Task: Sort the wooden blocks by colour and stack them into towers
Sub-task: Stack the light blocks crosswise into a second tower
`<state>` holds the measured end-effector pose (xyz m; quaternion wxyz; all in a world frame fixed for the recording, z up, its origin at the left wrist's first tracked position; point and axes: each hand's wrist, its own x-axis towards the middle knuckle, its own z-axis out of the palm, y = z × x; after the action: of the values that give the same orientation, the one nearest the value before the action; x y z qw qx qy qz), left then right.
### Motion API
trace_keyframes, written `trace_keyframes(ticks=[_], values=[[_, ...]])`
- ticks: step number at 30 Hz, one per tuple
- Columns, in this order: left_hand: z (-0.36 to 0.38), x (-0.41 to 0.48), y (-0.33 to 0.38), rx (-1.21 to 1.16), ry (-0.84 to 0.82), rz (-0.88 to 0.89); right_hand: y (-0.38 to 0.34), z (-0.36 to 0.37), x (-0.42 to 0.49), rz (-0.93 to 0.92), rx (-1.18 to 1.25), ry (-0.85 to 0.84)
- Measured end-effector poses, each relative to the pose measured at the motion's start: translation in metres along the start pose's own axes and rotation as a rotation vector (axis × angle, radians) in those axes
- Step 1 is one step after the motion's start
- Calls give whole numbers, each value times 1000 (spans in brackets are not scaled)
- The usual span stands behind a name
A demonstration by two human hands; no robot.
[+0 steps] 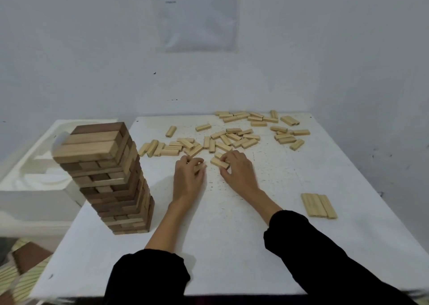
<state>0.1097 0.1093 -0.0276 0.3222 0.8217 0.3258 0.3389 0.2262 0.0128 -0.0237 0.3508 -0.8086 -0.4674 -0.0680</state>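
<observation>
Blocks [249,143] of pale, smooth wood, oblong, lie scattered on the speckled white tabletop [232,235]. The left hand [189,177] curls its fingers round one; the right hand [239,172] pinches another between fingers and thumb. A tower [111,177] of brown and pale layers stands left.

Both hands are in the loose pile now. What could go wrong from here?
1. The tall tower stands close to the left hand, which grips a second block; its layers look uneven, and a careless pull back might topple it.
2. The right hand pinches a light block out of the loose blocks; several lie at the table far edge and might get pushed off.
</observation>
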Motion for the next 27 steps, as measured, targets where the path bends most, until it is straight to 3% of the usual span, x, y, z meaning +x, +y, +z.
trace_keyframes(ticks=[12, 19, 23, 27], values=[[-6, -16, 17, -68, -12, -128, 1, -24, -61, 123, 93, 107], [-2, -45, 38, 46, -120, 19, -1, -34, -76, 182, 72, 126], [-4, -47, 39, 105, -223, 94, -2, -44, -75, 212, 160, 5], [-8, -50, 40, 82, -318, 106, 11, -79, -70, 304, 470, -356]])
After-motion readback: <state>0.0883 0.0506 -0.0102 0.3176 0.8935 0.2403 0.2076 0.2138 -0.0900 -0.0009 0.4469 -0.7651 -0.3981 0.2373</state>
